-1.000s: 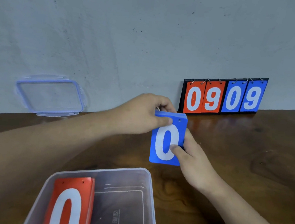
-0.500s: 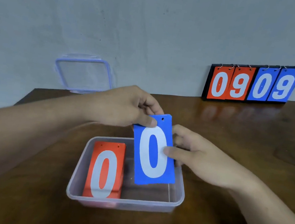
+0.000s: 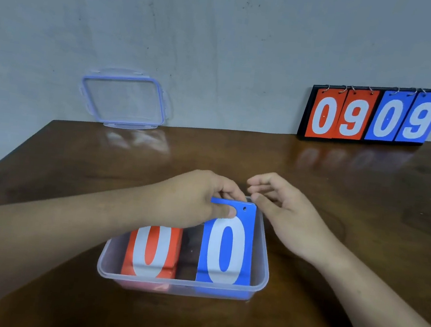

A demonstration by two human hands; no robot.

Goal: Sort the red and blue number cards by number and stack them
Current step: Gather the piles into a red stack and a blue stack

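Pinching blue 0 card [image 3: 226, 248] at top edge w/ left grip [image 3: 196, 201]: thumb on front, fingers behind. Holding it upright in 3 o'clock half of clear tub [image 3: 182, 283], beside red 0 card [image 3: 153, 250] at 9 o'clock half. Hovering right grip [image 3: 286, 214] off card's 1 o'clock corner, fingers slack, nothing in it. Judging card light, stiff, thin, prob. slick plastic. Best taken by short top edge nr punched hole, thumb vs fingers, w/o bending.
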